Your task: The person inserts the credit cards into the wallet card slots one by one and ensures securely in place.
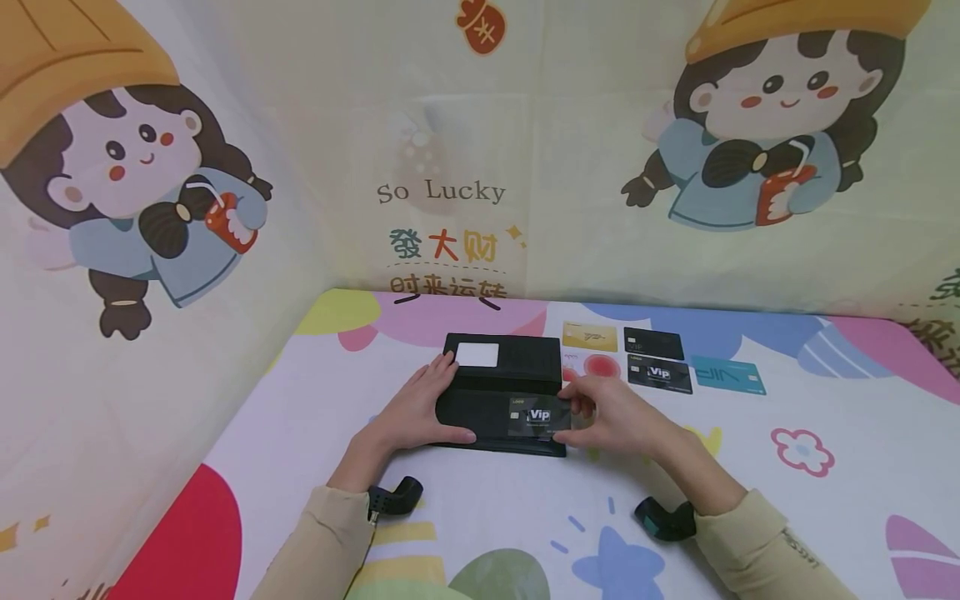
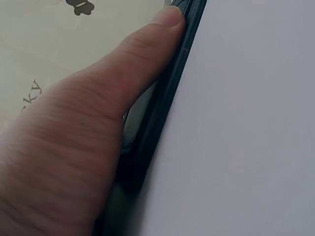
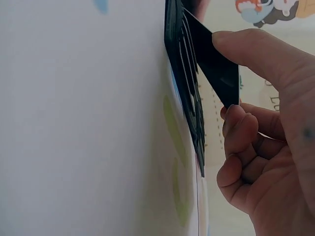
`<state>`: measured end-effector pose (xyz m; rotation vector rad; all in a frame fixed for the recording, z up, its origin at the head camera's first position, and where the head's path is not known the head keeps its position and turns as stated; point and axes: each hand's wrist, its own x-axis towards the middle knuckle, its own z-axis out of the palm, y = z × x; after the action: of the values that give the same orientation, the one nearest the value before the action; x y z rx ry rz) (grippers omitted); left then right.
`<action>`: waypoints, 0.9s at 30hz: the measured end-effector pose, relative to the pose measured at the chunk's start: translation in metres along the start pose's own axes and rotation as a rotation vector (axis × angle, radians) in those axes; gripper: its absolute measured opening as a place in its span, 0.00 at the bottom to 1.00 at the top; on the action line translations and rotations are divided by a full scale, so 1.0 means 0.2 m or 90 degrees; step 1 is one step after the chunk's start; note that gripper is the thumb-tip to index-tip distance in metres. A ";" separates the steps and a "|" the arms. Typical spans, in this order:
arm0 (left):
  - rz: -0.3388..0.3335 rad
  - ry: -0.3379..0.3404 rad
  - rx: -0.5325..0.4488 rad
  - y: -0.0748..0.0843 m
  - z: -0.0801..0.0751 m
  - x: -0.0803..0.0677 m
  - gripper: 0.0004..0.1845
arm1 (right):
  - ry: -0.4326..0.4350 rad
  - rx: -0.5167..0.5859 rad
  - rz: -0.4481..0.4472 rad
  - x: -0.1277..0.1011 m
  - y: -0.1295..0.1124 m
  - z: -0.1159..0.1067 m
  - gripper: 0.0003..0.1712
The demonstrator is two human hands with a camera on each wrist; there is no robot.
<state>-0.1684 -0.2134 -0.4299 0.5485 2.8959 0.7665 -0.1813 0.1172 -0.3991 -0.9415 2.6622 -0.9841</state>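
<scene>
A black long wallet lies unfolded on the table, with a white panel in its far half. My left hand rests on the wallet's left side. Its fingers are stretched out, and the thumb presses along the near edge in the left wrist view. With thumb and fingers, my right hand pinches the right end of a black Vip card over the near half. The right wrist view shows this card tilted up from the wallet's layered slots; whether its far edge is inside a slot is hidden.
Right of the wallet lie a gold card, a white and red card, a plain black card, another black Vip card and a teal VIP card. A printed cloth wall stands behind the table.
</scene>
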 end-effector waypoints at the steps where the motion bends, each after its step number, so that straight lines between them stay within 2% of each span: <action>1: -0.001 0.000 0.000 0.00 0.00 0.00 0.65 | -0.001 0.002 0.000 0.00 0.00 0.00 0.30; 15: -0.004 -0.001 0.004 0.00 0.01 0.00 0.65 | -0.006 0.019 -0.014 0.01 0.02 0.05 0.33; 22: -0.002 -0.001 0.004 0.00 0.01 0.01 0.65 | -0.013 0.027 0.001 -0.02 0.04 0.02 0.31; 27: -0.003 0.001 0.008 0.00 0.01 0.01 0.65 | -0.009 0.030 -0.011 -0.03 0.06 0.01 0.28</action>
<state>-0.1702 -0.2121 -0.4317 0.5426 2.9042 0.7482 -0.1817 0.1274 -0.4079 -0.9595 2.6116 -1.0337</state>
